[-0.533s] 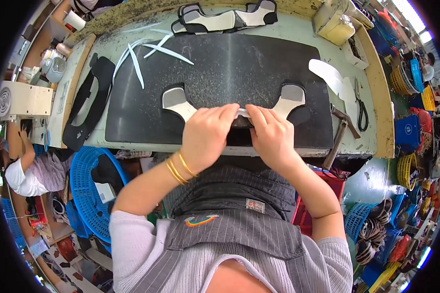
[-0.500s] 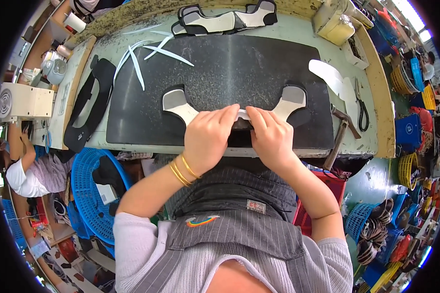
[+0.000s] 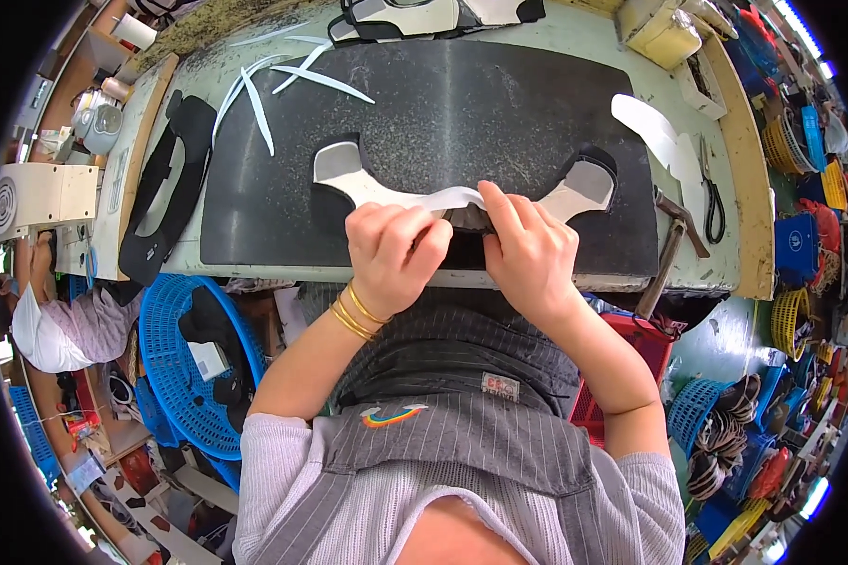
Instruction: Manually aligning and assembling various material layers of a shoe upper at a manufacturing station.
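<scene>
A curved piece [image 3: 405, 198], like a shoe upper, lies across the black board with its two wide ends spread left and right. Its face is white with grey-white ends, and black edging shows around it. My left hand [image 3: 393, 252] has curled fingers at its near edge, left of the middle; the fingertips are partly hidden. Close by on the right, my right hand [image 3: 530, 247] pinches the raised white middle between thumb and forefinger. Dark material shows beneath that arched edge, between the hands.
The black board [image 3: 273, 212] covers much of the table. Pale blue strips [image 3: 325, 83] and a black curved piece [image 3: 167, 188] lie left. More uppers [image 3: 415, 21] lie at the back. On the right are a white sheet [image 3: 645, 122], scissors [image 3: 711, 202] and a hammer [image 3: 667, 250].
My left hand has shifted slightly left and its fingers have curled back from the middle, exposing more of the white edge. My right hand still grips; the view has shifted slightly.
</scene>
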The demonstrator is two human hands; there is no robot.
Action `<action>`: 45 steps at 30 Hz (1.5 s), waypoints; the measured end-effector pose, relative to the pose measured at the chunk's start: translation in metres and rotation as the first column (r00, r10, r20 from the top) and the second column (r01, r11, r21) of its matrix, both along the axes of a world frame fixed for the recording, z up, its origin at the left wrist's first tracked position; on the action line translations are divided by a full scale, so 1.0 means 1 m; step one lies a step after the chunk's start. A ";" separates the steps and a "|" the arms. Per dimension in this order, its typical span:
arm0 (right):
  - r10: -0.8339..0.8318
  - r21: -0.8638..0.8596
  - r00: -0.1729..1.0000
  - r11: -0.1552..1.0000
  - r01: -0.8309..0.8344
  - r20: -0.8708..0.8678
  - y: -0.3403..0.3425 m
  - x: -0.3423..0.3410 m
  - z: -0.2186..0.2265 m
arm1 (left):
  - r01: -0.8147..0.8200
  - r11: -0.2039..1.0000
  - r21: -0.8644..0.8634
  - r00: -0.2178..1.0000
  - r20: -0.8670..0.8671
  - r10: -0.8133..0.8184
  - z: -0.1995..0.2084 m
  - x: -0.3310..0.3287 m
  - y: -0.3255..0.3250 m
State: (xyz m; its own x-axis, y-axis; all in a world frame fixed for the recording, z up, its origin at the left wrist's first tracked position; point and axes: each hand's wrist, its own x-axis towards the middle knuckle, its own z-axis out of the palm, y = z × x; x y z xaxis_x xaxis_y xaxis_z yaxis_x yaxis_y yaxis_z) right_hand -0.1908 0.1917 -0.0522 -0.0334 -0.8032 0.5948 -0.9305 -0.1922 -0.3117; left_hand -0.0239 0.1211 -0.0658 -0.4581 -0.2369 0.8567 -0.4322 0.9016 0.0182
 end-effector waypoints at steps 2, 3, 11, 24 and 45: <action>-0.023 0.036 1.000 0.999 0.023 0.007 -0.001 0.000 0.001 | -0.030 0.999 -0.018 1.000 0.008 0.030 -0.006 -0.003 -0.001; -0.037 0.037 0.999 0.999 0.037 0.006 -0.003 0.001 0.002 | -0.055 0.998 -0.024 0.998 -0.024 0.054 -0.006 -0.005 -0.004; -0.081 0.070 0.997 0.994 0.081 -0.007 -0.008 0.006 0.003 | -0.408 0.913 -0.023 0.909 0.084 0.408 -0.006 -0.016 0.007; 0.001 -0.068 0.999 0.998 -0.004 -0.039 0.000 0.002 -0.004 | -0.210 0.942 0.261 0.960 -0.127 0.249 -0.013 -0.013 -0.002; 0.085 -0.096 0.994 0.991 -0.092 -0.073 0.009 -0.007 -0.019 | 0.179 0.865 0.468 0.981 -0.023 -0.191 0.004 0.002 -0.008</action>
State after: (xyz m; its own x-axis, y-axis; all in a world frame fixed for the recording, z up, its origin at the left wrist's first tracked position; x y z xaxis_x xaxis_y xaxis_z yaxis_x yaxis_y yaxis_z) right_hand -0.1975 0.2009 -0.0710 0.0792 -0.7381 0.6701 -0.9270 -0.3018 -0.2229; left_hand -0.0220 0.1132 -0.0617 -0.5512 -0.5148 0.6566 -0.2638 0.8541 0.4482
